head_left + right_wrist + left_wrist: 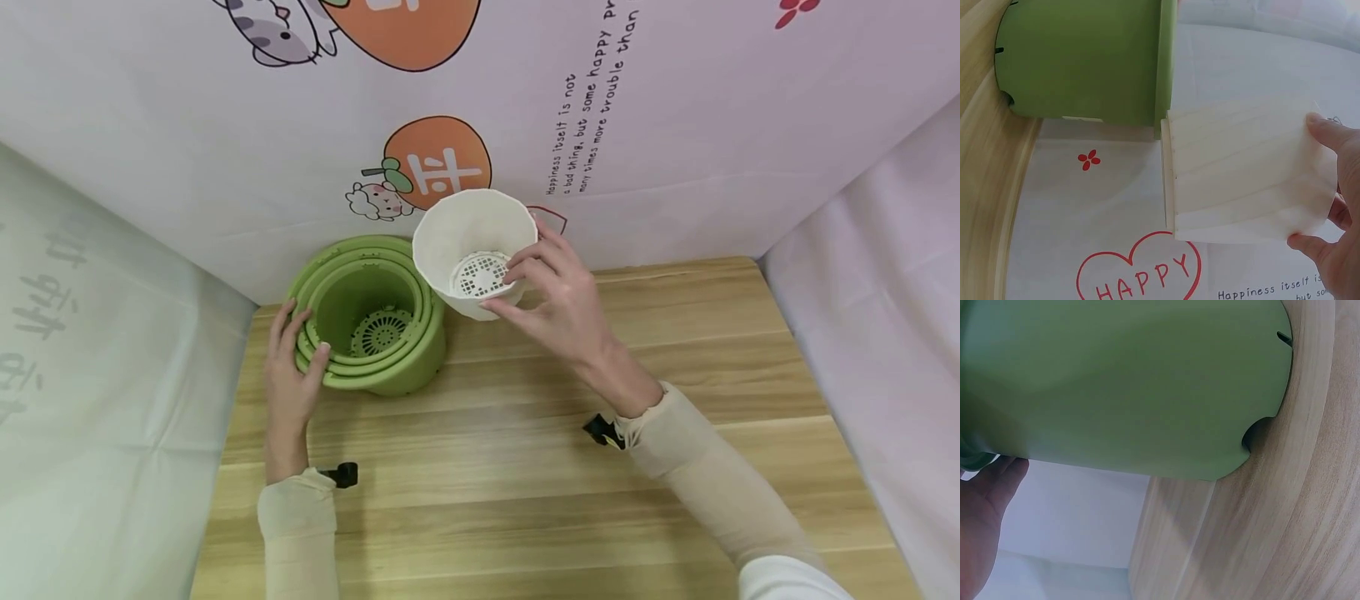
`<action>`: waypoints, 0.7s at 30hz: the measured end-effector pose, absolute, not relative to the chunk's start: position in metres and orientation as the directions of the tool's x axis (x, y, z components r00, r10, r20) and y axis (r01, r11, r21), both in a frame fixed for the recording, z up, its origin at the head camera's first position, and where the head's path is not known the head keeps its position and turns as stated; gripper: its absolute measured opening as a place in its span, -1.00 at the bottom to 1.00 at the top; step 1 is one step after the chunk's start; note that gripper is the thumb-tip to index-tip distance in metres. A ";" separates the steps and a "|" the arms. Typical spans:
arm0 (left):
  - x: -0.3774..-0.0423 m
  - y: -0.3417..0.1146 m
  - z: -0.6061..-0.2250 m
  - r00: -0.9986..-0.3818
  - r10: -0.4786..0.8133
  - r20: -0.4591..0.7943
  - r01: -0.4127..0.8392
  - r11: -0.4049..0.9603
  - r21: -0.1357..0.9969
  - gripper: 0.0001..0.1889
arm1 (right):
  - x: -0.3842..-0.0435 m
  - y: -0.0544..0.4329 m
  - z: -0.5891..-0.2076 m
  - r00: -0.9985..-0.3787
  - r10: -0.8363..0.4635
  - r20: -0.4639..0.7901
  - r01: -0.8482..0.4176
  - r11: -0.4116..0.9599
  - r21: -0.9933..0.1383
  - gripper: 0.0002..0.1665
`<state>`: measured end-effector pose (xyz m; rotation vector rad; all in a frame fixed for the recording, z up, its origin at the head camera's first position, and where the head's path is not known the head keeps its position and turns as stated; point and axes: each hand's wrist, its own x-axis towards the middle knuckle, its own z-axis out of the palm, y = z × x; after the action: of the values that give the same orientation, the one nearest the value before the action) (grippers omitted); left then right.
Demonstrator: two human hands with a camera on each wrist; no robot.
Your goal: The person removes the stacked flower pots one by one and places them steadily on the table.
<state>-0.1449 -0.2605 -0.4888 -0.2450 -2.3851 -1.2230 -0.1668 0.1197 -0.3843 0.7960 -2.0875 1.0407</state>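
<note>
A white flowerpot [472, 223] with a grid of holes in its base is held up in the air, its mouth tilted toward the head camera. My right hand [558, 304] grips it by the rim on its right side, fingers reaching inside and thumb at the near edge. To its left, several green flowerpots [408, 367] stand nested on the table, with a slotted base visible in the innermost. My left hand [294, 379] holds the left and near side of their rims. In the right wrist view, the white pot's base [1169, 175] is close to the green rim [1165, 62].
The wooden table [480, 467] runs up to a printed white cloth [637, 217] behind the pots. More cloth hangs along the left [112, 375] and right sides. A small black camera mount [604, 432] sits at the right wrist, another [341, 475] at the left.
</note>
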 end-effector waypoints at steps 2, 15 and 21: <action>-0.145 -0.261 -0.489 -0.887 -0.048 0.459 0.347 0.588 0.731 -0.34 | -0.167 0.121 -0.385 -0.591 -0.225 0.775 -0.753 0.499 -0.429 -0.57; -0.145 -0.262 -0.490 -0.870 -0.047 0.491 0.377 0.578 0.723 -0.35 | -0.170 0.130 -0.397 -0.604 -0.185 0.775 -0.735 0.505 -0.452 -0.56; -0.146 -0.260 -0.488 -0.876 -0.047 0.480 0.367 0.582 0.726 -0.39 | -0.172 0.137 -0.404 -0.610 -0.165 0.775 -0.722 0.519 -0.458 -0.56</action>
<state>-0.1456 -0.2604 -0.4884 -0.2558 -2.3615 -1.2308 -0.1716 0.1373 -0.4039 0.7187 -2.0803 1.0518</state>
